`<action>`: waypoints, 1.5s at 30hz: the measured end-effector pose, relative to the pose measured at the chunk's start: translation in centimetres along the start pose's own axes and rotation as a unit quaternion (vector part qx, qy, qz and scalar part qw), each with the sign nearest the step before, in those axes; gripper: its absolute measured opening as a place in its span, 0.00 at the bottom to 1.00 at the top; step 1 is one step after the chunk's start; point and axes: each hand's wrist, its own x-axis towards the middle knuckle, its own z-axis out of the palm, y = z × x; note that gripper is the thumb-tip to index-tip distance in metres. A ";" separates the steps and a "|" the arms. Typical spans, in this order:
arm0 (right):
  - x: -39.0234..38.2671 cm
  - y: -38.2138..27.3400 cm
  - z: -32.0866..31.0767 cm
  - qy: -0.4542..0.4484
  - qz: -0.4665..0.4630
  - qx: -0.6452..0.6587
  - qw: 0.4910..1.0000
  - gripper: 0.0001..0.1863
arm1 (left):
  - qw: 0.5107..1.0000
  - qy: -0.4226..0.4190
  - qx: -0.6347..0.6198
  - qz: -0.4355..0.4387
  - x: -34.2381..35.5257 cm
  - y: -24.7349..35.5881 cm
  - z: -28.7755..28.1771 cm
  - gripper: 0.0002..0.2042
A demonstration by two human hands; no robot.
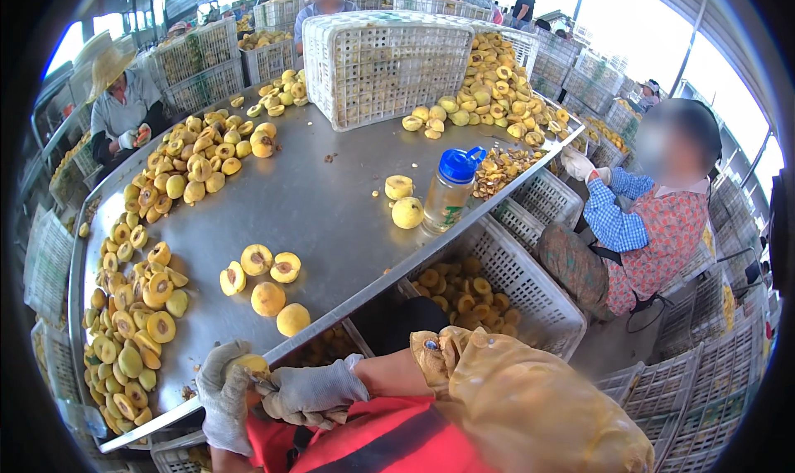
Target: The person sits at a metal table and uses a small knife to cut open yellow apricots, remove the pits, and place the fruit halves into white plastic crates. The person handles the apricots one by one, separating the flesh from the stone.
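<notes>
Grey metal forms the bench (356,191), a broad sheet with a raised rim, its near edge running diagonally in front of the wearer. At its right side sits a co-worker (654,241) in a patterned vest over blue checked sleeves, white gloves near the rim. A white perforated crate (389,71) stands on the far part of the surface. Yellow fruit is heaped beside that crate on the right (497,84) and along the left side (132,332), many pieces halved. Below the near edge, a second white crate (530,282) contains more fruit. The wearer's left hand (224,394), in a grey glove, is closed around a yellow piece of fruit (251,363) at the near edge. The gloved right hand (315,394) lies just beside it, fingers curled; whether it grips anything cannot be determined. A clear bottle (439,200) with a blue lid stands upright near the right rim, two fruits (403,200) next to it. Five loose pieces (257,259) lie near the hands, three showing cut faces.
</notes>
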 end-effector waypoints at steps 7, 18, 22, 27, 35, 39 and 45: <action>5.0 4.3 0.8 0.172 -0.190 -0.305 0.917 0.07 | 0.999 0.037 -0.028 0.014 -0.8 -1.1 0.1 0.25; 1.5 0.2 1.3 0.010 0.032 0.021 0.999 0.11 | 0.993 -0.066 0.013 -0.101 1.2 2.1 -0.6 0.28; 2.3 4.0 -1.1 -0.282 0.079 0.452 0.843 0.19 | 0.995 -0.058 -0.058 -0.052 0.7 1.7 2.0 0.27; 0.9 1.4 1.2 -0.024 -0.011 0.227 0.974 0.09 | 0.965 0.041 -0.255 -0.034 -0.5 0.3 3.6 0.30; 0.9 1.2 0.4 -0.071 0.033 0.149 0.986 0.10 | 0.948 0.247 -0.202 -0.008 -3.5 -1.2 -2.6 0.19; 0.9 3.6 -3.2 -0.059 0.115 0.107 0.986 0.07 | 0.868 0.484 -0.076 -0.082 -10.1 0.9 -10.0 0.20; 0.5 7.1 -4.6 0.035 0.091 0.152 0.984 0.07 | 0.787 0.425 0.262 -0.364 -25.3 -3.8 -23.8 0.19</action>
